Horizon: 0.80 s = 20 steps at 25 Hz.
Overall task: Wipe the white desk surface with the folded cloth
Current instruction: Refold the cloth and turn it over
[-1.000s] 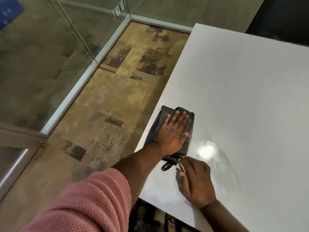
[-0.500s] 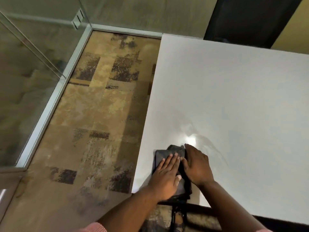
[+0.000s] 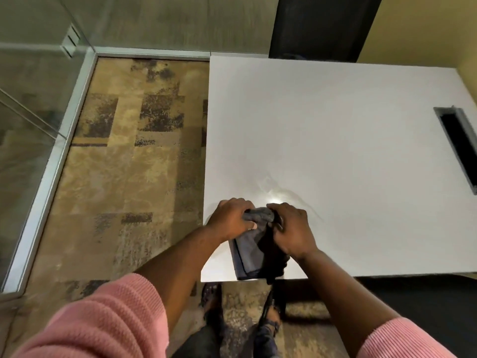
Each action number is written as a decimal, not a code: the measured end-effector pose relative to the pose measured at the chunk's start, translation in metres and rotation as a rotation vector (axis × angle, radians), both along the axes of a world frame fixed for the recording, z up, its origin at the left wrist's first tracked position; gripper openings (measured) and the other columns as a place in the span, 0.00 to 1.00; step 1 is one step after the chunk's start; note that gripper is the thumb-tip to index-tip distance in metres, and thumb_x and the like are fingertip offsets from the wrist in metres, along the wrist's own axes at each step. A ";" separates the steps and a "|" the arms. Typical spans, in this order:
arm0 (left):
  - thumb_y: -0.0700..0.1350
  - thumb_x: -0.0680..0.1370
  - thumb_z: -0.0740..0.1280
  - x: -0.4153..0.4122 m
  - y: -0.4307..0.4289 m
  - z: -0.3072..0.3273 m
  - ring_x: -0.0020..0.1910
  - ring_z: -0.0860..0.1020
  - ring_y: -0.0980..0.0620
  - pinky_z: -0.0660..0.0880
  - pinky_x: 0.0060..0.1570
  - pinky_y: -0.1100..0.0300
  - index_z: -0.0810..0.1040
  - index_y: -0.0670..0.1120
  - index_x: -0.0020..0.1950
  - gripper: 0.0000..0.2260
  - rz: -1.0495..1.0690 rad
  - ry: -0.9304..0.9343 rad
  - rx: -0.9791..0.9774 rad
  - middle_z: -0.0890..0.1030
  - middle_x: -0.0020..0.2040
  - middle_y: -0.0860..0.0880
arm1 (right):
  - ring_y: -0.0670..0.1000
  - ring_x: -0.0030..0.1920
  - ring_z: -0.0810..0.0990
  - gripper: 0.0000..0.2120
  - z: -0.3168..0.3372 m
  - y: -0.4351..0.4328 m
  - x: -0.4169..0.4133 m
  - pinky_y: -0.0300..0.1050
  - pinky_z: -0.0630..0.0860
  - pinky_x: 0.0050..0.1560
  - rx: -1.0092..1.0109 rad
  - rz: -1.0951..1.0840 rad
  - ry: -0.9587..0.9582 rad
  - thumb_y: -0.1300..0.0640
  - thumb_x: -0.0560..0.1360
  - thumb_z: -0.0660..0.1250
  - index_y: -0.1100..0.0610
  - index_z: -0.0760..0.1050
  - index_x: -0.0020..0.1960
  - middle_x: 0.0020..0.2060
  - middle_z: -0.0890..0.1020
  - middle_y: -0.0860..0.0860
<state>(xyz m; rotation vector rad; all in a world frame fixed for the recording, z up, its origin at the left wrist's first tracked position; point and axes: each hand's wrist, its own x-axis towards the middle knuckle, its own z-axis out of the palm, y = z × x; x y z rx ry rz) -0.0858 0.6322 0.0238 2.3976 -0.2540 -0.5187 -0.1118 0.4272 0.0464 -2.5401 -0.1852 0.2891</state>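
A dark grey folded cloth lies at the near left corner of the white desk. Its far end is bunched up and lifted off the surface. My left hand grips that bunched end from the left. My right hand grips it from the right, and part of the cloth hangs dark under that palm. The cloth's near end still rests on the desk at its front edge. A glossy damp patch shines just beyond my hands.
A dark rectangular cable slot is cut into the desk at the right. Patterned brown carpet lies left of the desk, bounded by a glass partition with a metal base rail. My feet stand below the desk's front edge.
The cloth came back toward the near corner. Both hands, flat on it before, now clutch and lift its far end. The view has swung right, showing more desk.
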 end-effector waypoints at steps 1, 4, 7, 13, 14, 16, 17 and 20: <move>0.47 0.73 0.78 0.003 -0.007 0.012 0.54 0.80 0.44 0.74 0.54 0.55 0.83 0.48 0.58 0.16 0.018 -0.011 -0.042 0.84 0.53 0.48 | 0.56 0.55 0.82 0.21 0.013 -0.007 0.001 0.53 0.74 0.60 0.010 -0.011 -0.042 0.58 0.68 0.66 0.51 0.80 0.61 0.51 0.86 0.49; 0.43 0.73 0.75 0.009 -0.034 0.051 0.45 0.80 0.44 0.77 0.44 0.51 0.80 0.48 0.51 0.08 0.058 -0.029 -0.150 0.83 0.44 0.48 | 0.55 0.51 0.83 0.18 0.052 -0.030 0.007 0.56 0.77 0.55 0.036 -0.048 -0.162 0.61 0.67 0.68 0.52 0.81 0.57 0.48 0.85 0.49; 0.44 0.73 0.73 0.014 -0.057 0.082 0.45 0.79 0.42 0.76 0.42 0.51 0.79 0.47 0.51 0.08 0.027 -0.144 -0.151 0.82 0.42 0.45 | 0.53 0.50 0.81 0.18 0.082 -0.053 0.011 0.57 0.76 0.54 0.047 -0.063 -0.268 0.60 0.67 0.66 0.50 0.81 0.55 0.47 0.84 0.47; 0.43 0.74 0.72 -0.020 -0.092 0.078 0.51 0.79 0.40 0.70 0.67 0.51 0.80 0.46 0.54 0.09 -0.047 -0.256 -0.048 0.84 0.48 0.47 | 0.55 0.47 0.81 0.17 0.070 -0.090 -0.022 0.52 0.73 0.50 0.020 0.008 -0.306 0.65 0.66 0.68 0.50 0.77 0.52 0.45 0.81 0.45; 0.44 0.75 0.72 -0.034 -0.094 0.067 0.55 0.78 0.41 0.71 0.68 0.51 0.80 0.46 0.55 0.10 -0.074 -0.207 -0.015 0.84 0.52 0.47 | 0.57 0.46 0.81 0.16 0.057 -0.095 -0.034 0.51 0.71 0.49 -0.020 0.031 -0.275 0.65 0.66 0.69 0.52 0.77 0.51 0.44 0.81 0.47; 0.47 0.75 0.72 -0.063 -0.097 0.041 0.57 0.78 0.42 0.72 0.67 0.49 0.79 0.47 0.54 0.10 -0.164 -0.089 0.066 0.82 0.54 0.46 | 0.59 0.46 0.80 0.14 0.028 -0.103 -0.064 0.50 0.68 0.48 -0.075 0.079 -0.177 0.65 0.66 0.69 0.53 0.78 0.50 0.45 0.81 0.50; 0.50 0.74 0.72 -0.075 -0.098 0.030 0.57 0.78 0.43 0.70 0.70 0.49 0.78 0.48 0.53 0.11 -0.235 -0.048 0.118 0.81 0.53 0.48 | 0.59 0.48 0.80 0.15 0.013 -0.107 -0.079 0.51 0.69 0.49 -0.096 0.104 -0.121 0.63 0.67 0.68 0.53 0.78 0.52 0.47 0.81 0.50; 0.60 0.73 0.68 -0.097 -0.101 0.006 0.52 0.80 0.48 0.67 0.71 0.47 0.79 0.49 0.50 0.15 -0.289 -0.069 0.137 0.82 0.49 0.53 | 0.55 0.55 0.79 0.21 -0.023 -0.119 -0.112 0.53 0.70 0.57 -0.144 0.198 0.023 0.57 0.69 0.68 0.49 0.78 0.61 0.55 0.80 0.48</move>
